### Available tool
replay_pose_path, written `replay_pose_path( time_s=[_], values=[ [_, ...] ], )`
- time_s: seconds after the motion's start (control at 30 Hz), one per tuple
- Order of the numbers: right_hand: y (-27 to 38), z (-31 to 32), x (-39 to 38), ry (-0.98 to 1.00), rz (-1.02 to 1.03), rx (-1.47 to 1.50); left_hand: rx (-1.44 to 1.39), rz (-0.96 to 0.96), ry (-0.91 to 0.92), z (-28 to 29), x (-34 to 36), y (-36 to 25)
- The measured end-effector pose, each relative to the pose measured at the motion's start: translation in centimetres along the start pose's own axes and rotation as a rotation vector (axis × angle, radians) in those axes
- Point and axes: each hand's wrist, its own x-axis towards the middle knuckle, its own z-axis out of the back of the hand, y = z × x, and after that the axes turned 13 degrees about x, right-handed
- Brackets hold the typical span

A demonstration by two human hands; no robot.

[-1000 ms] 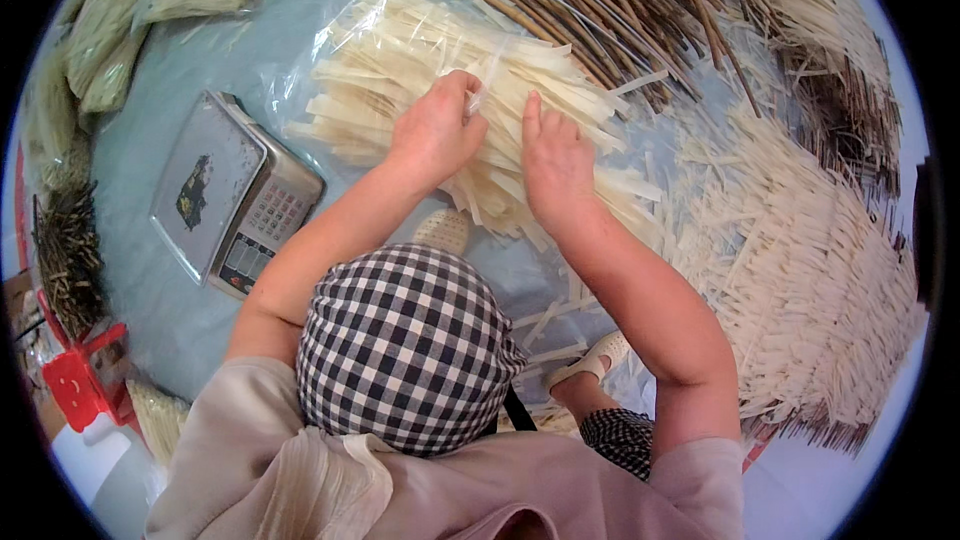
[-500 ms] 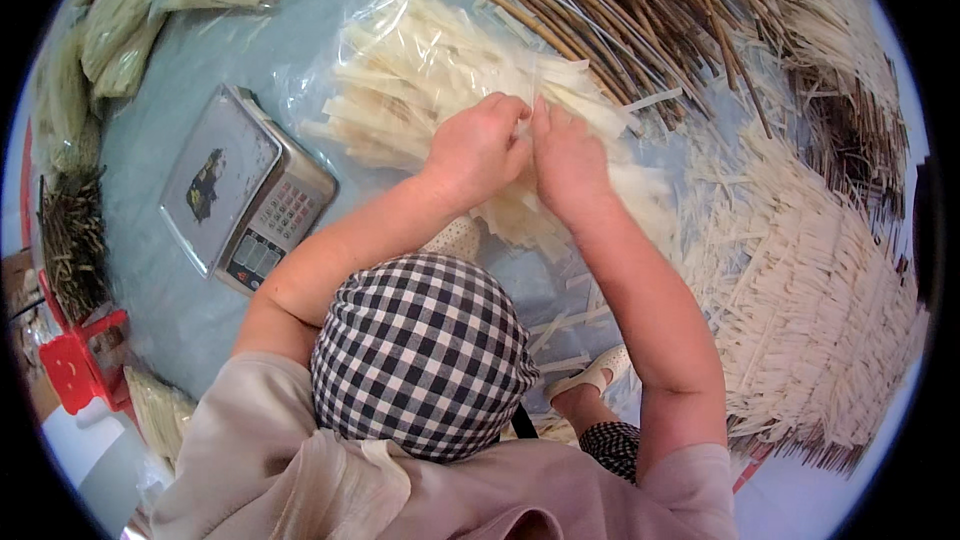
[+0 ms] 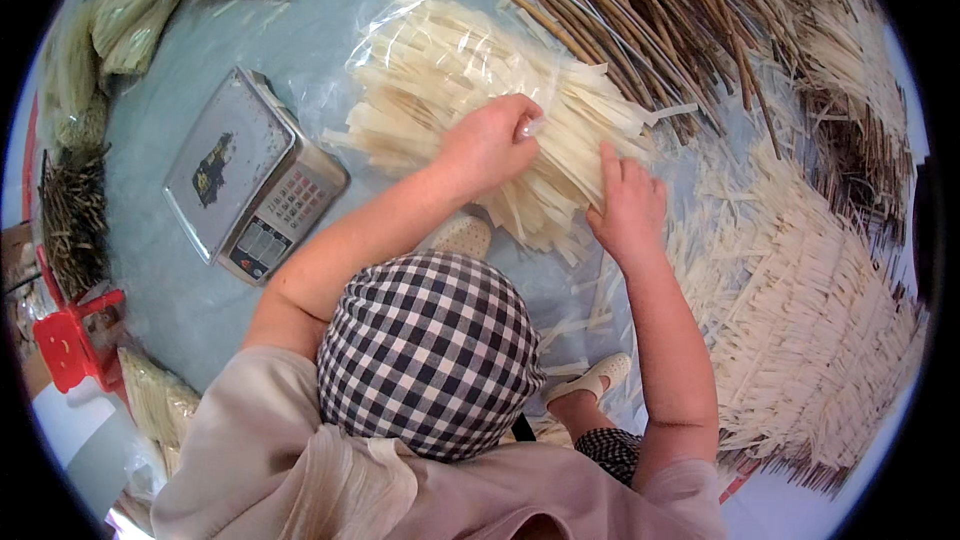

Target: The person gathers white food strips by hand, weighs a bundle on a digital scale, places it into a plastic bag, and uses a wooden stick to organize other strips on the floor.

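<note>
A bundle of pale, flat, dried strips [image 3: 440,75] lies fanned out on the light blue-grey sheet, partly inside a clear plastic bag [image 3: 375,35]. My left hand [image 3: 488,145] is closed over the middle of the bundle, and a gathered bit of clear plastic shows at its thumb and forefinger. My right hand [image 3: 632,202] rests against the right end of the strips with its fingers stretched and apart. Its palm is turned down and hidden.
An electronic scale [image 3: 250,175] stands left of my forearm. Long brown stalks [image 3: 600,0] lie beyond the bundle. A large heap of pale strips [image 3: 815,310] fills the right side. Bagged strips [image 3: 140,0] lie far left, above a red plastic stool [image 3: 75,335].
My right hand has left the left one and moved right and nearer, opening its fingers onto the strips. My left hand stays closed on the plastic, having shifted slightly.
</note>
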Motion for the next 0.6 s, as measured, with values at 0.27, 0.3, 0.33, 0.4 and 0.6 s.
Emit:
replay_pose_path(
  time_s=[0.27,0.3,0.33,0.4,0.6],
  values=[
    [1.3,-1.8,4.7,0.032,0.069,0.241,0.125,-0.179,0.042,0.9,-0.1,-4.0],
    [0.8,-2.7,4.8,0.031,0.088,0.276,0.157,-0.196,0.015,0.0,-0.1,-3.2],
    [1.0,-1.9,4.7,0.03,0.088,0.269,0.186,-0.208,-0.01,-0.4,-0.1,-2.6],
    [2.0,0.1,3.6,0.056,0.099,0.173,0.197,-0.14,0.025,0.4,-0.2,-2.1],
    [0.2,0.4,0.1,0.107,0.043,0.131,0.03,-0.1,0.195,0.9,-0.8,-2.6]
  ],
)
